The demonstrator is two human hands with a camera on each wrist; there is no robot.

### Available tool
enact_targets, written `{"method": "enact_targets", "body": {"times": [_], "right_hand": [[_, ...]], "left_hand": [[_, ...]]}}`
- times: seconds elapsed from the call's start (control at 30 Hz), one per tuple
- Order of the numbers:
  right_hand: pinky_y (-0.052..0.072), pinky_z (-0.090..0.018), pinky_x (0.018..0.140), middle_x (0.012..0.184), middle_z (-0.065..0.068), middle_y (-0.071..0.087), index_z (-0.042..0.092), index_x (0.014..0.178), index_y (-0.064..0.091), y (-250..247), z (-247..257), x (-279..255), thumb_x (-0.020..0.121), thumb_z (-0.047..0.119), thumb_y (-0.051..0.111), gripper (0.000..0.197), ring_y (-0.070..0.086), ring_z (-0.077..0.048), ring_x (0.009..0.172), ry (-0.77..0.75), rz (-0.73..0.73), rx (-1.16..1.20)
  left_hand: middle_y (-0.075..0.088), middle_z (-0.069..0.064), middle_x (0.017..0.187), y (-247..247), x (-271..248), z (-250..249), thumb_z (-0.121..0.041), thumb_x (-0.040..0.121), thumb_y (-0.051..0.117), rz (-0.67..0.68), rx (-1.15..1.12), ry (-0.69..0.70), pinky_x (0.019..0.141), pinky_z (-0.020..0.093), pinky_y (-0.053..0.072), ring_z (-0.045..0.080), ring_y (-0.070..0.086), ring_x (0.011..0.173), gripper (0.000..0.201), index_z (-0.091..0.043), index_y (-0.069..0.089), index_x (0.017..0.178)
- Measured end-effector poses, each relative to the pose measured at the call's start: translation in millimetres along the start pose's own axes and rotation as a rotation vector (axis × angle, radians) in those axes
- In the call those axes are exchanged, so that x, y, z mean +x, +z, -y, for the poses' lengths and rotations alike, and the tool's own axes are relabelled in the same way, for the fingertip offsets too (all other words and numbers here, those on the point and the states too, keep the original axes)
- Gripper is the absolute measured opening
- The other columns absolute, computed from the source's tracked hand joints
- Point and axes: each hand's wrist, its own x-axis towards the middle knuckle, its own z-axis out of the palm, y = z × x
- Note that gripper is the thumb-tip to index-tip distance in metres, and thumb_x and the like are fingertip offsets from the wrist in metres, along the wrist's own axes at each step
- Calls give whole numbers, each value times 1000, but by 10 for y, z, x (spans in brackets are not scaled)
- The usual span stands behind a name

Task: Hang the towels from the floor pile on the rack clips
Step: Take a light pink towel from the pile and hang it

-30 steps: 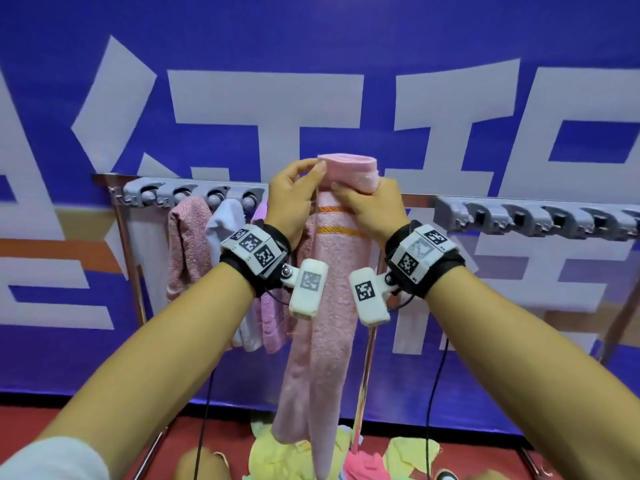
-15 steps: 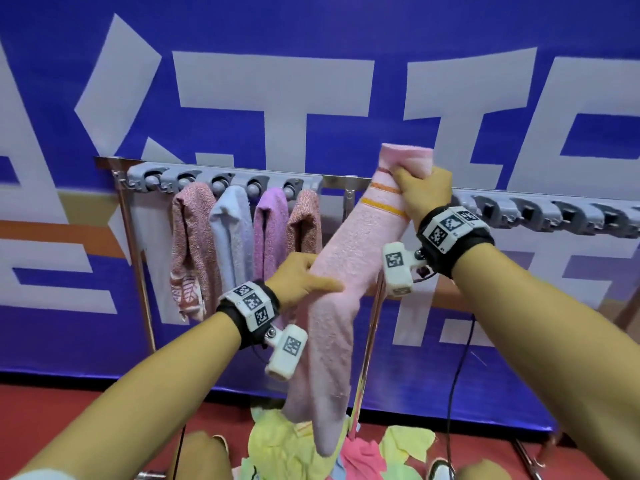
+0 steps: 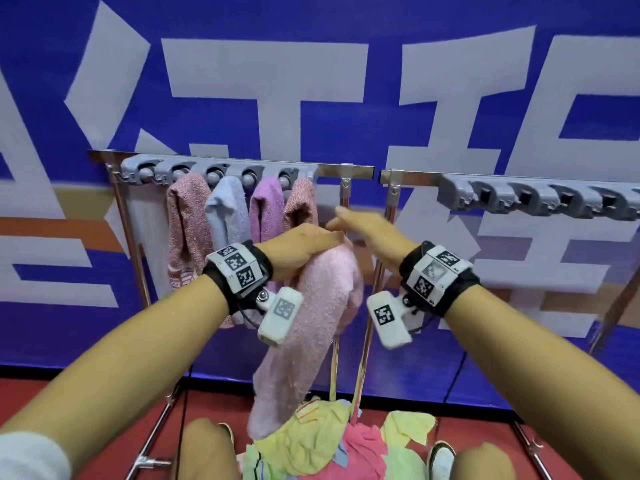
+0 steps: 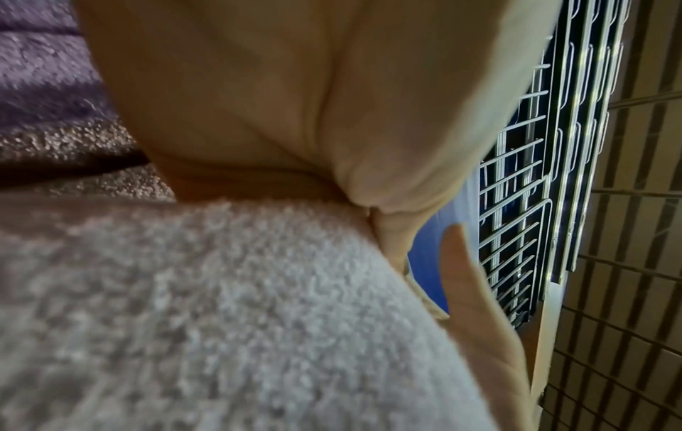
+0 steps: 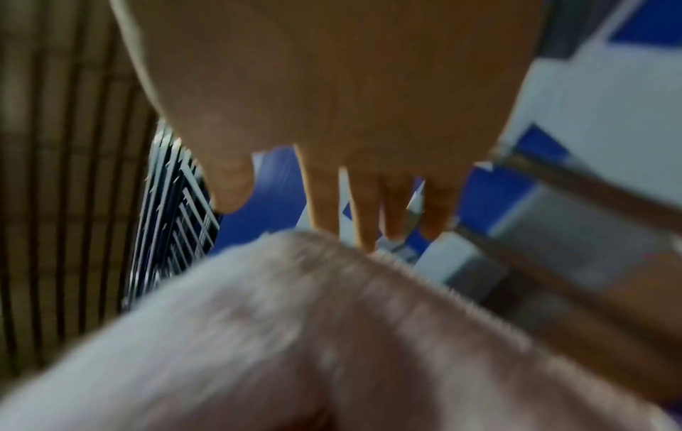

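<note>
Two bare forearms reach forward toward a metal rack (image 3: 360,173) that stands against a large blue banner (image 3: 311,64) printed with pale block shapes. The rack's top rail carries two grey strips of clips, one on the left (image 3: 218,171) and one on the right (image 3: 540,199). Four towels hang side by side from the left strip: a mottled pink one (image 3: 187,230), a pale blue one (image 3: 225,216), a purple one (image 3: 265,209) and another mottled pink one (image 3: 301,202). Nearer the viewer, a long light pink towel (image 3: 311,327) hangs in front of the rack's centre post, below the rail and not in any clip; its lower end reaches down to the floor pile (image 3: 332,445) of yellow, pink and green towels on the red floor. The left hand (image 3: 301,251) grips the bunched top of this towel, fingers curled over it, as the left wrist view shows with the terry cloth pressed under the palm. The right hand (image 3: 367,233), just to the right of the left one and blurred, is spread with straight fingers above the towel's top and holds nothing; the right wrist view shows its fingers (image 5: 365,204) extended over the cloth. Each wrist wears a black band with printed square markers and a small white camera unit.
</note>
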Motion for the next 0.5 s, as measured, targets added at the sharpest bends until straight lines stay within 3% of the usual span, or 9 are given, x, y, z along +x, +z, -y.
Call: {"method": "enact_targets", "body": {"times": [0.03,0.1,0.17,0.23,0.27,0.33,0.4,0.5], "right_hand": [[57,-22,72,98,-10,72,2,116,63,101,24,-62,101,38,46,43,71,-9,84,106,166,143],[57,-29,81,111,-18,70,2,122,61,193,-42,-37,100,42,45,48,69,-23,100,169,298,250],[57,-31,83,112,-22,69,-3,121,62,234,-101,11,99,37,48,47,67,-29,99,113,274,221],[55,-29,74,95,-19,70,-8,109,64,263,-137,65,97,31,56,41,64,-25,85,34,245,142],[53,-29,71,88,-16,68,-9,103,65,279,-143,84,95,31,61,40,62,-24,80,-6,250,109],[50,-27,64,75,-9,65,-3,84,63,316,-105,112,91,29,66,33,59,-18,69,-58,241,102],[47,-22,54,62,0,61,11,69,55,324,-64,162,93,21,65,27,56,-10,56,-100,153,126],[46,-22,52,65,2,58,16,72,52,264,-74,252,90,12,67,24,54,-9,56,-159,31,167]], "left_hand": [[68,23,97,1,-18,-15,-25,101,50,-19,-8,12,79,36,54,26,67,83,32,2,67,98],[66,29,105,-26,-74,-15,-22,102,48,-94,-17,17,85,40,51,30,64,91,35,8,66,103],[65,29,98,-71,-164,3,-32,97,54,-146,-45,0,76,38,50,28,60,84,44,11,64,104],[66,18,81,-116,-264,23,-44,86,60,-203,-70,-25,66,33,46,24,57,72,48,3,66,89],[67,14,77,-149,-301,53,-49,80,63,-229,-82,-44,65,32,47,23,58,71,47,-2,67,83],[71,15,86,-240,-367,148,-52,77,71,-232,-105,-70,69,32,52,24,64,77,51,-3,70,89],[65,21,96,-323,-455,271,-47,75,80,-174,-101,-76,72,36,47,27,60,81,62,8,66,98],[59,20,89,-420,-535,392,-30,76,83,-162,22,-85,65,35,39,26,50,73,61,20,57,98]]}}
